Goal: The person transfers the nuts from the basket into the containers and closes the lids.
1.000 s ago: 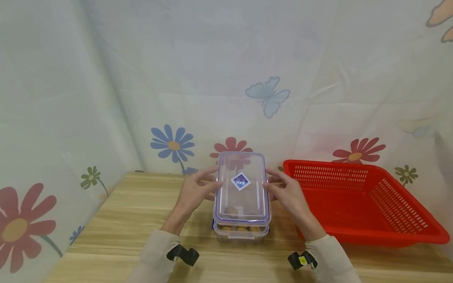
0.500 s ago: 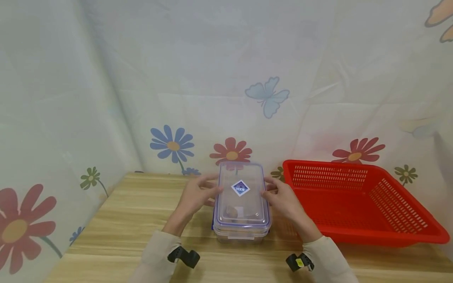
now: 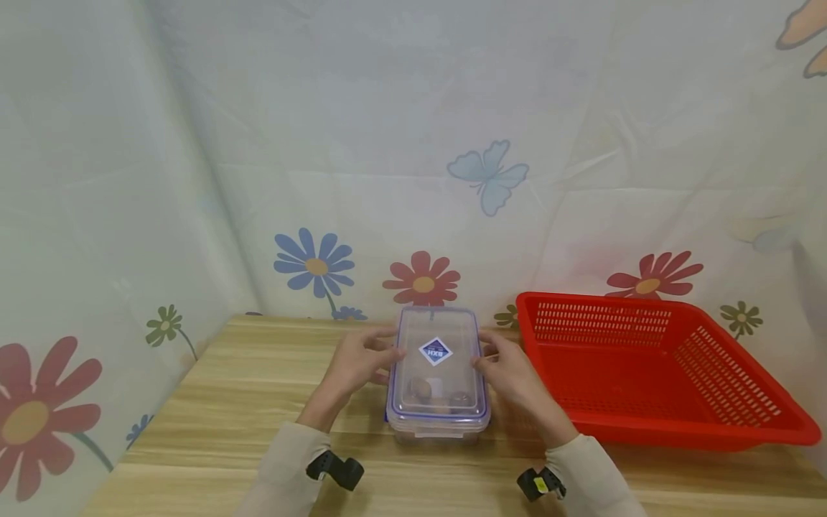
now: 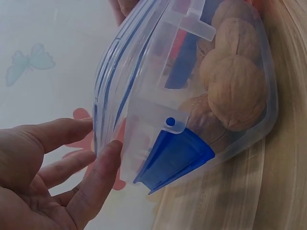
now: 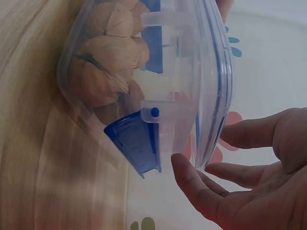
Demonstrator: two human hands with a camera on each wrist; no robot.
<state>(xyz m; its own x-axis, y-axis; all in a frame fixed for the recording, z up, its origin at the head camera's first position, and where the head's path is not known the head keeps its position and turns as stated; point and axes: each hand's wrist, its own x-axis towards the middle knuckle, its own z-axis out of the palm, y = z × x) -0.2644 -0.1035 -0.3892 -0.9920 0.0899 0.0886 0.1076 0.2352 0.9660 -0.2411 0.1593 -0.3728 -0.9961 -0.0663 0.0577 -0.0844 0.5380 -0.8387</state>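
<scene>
A clear plastic lid (image 3: 446, 377) with a blue seal and a diamond-shaped sticker lies over a clear food container (image 3: 439, 436) on the table. Walnuts (image 4: 237, 91) show through the container's wall. My left hand (image 3: 357, 361) holds the lid's left edge, thumb on top and fingers below. On the opposite edge my right hand (image 3: 513, 368) holds it the same way. In the left wrist view a blue latch (image 4: 177, 158) hangs swung out from the container's side. Another blue latch (image 5: 134, 143) hangs likewise in the right wrist view.
A red plastic basket (image 3: 646, 427) with slotted walls stands right of the container, close to my right forearm. The wooden table (image 3: 271, 380) reaches back to a flower-printed curtain (image 3: 362, 143).
Both hands have lowered the lid onto the container. The gap at its near side, where walnuts showed, has closed, and its far end has come down too.
</scene>
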